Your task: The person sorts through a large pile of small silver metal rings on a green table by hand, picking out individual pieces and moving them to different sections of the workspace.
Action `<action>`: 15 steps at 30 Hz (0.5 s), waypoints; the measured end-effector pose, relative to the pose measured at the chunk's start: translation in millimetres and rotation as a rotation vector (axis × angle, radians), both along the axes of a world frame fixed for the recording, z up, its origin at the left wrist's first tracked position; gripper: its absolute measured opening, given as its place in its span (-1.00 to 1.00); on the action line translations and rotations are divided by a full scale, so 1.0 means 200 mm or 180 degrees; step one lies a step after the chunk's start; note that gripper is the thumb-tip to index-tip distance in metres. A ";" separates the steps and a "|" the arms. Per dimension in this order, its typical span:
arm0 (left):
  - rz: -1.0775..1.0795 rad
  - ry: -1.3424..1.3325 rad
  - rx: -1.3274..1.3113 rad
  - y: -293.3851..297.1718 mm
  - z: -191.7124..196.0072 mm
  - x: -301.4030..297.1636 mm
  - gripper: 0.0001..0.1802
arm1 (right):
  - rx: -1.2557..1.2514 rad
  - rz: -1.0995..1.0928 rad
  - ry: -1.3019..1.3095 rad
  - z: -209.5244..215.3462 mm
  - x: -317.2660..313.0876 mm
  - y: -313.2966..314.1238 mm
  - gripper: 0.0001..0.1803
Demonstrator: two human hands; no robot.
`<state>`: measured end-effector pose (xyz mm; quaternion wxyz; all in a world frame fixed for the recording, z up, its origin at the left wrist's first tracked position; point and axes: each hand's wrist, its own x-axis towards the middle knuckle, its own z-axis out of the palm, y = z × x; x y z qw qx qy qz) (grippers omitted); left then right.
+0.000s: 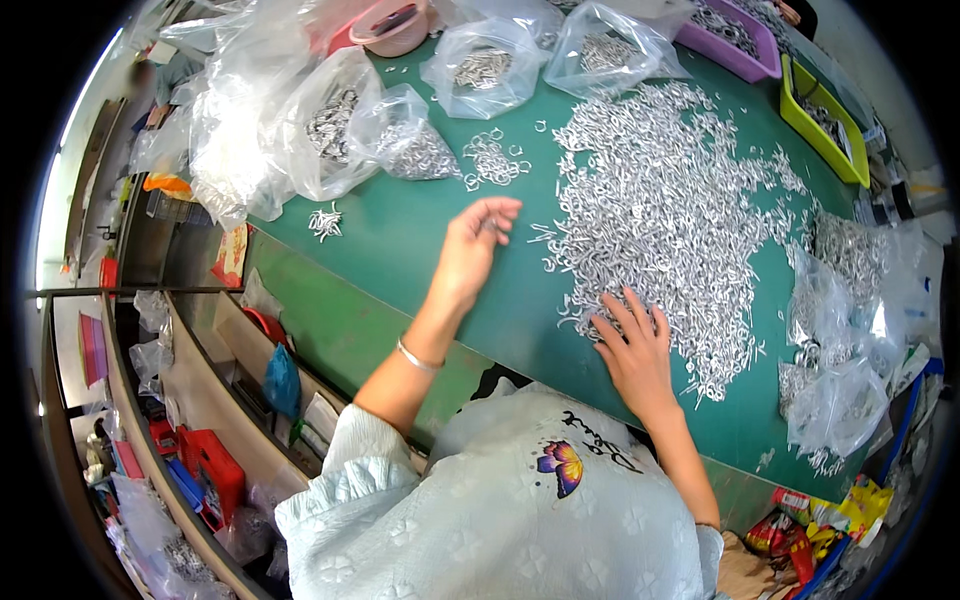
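Observation:
A broad heap of small silver metal hook-shaped pieces covers the right half of the green table. My right hand rests on the heap's near left edge, fingers spread and touching the pieces. To the left of the heap, my left hand hovers over the bare tabletop with its fingers curled inward. A greyish glint of small metal pieces shows between those fingers, partly hidden. Beyond the left hand lies a little group of ring-shaped metal pieces. A smaller cluster of thin pieces sits near the table's left edge.
Clear plastic bags of metal parts line the far side, with more bags at the right. A purple basket, a yellow-green basket and a pink bowl hold items. Wooden shelving stands at the left.

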<state>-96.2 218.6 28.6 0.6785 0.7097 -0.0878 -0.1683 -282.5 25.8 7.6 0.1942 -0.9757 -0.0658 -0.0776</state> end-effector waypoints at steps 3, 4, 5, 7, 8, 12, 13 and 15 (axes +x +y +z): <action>-0.0040 -0.0959 0.0681 0.00 -0.09 0.32 -0.67 | -0.0033 0.0056 -0.0103 0.00 0.00 -0.05 -0.64; -0.0044 -0.1262 0.0862 0.00 -0.14 0.42 -0.67 | -0.0040 0.0086 -0.0143 -0.01 -0.01 -0.06 -0.65; 0.0019 -0.1557 0.1036 -0.01 -0.18 0.49 -0.67 | 0.0068 0.0080 -0.0188 0.00 -0.01 -0.08 -0.69; 0.0113 -0.2114 0.1363 -0.03 -0.24 0.56 -0.67 | 0.0167 0.0082 -0.0228 0.00 -0.01 -0.12 -0.71; 0.0084 -0.2166 0.1383 -0.05 -0.24 0.55 -0.67 | 0.0201 0.0032 -0.0232 0.00 -0.03 -0.14 -0.73; -0.0005 -0.2757 0.1202 -0.07 -0.12 0.39 -0.68 | 0.0163 -0.0365 -0.0512 0.01 -0.09 -0.20 -0.78; -0.0124 -0.2656 0.1150 -0.08 -0.08 0.31 -0.67 | 0.0207 -0.0479 -0.0511 0.01 -0.11 -0.22 -0.80; -0.0516 -0.2572 0.1078 -0.07 -0.05 0.09 -0.62 | 0.0238 -0.0666 -0.0607 0.01 -0.13 -0.23 -0.81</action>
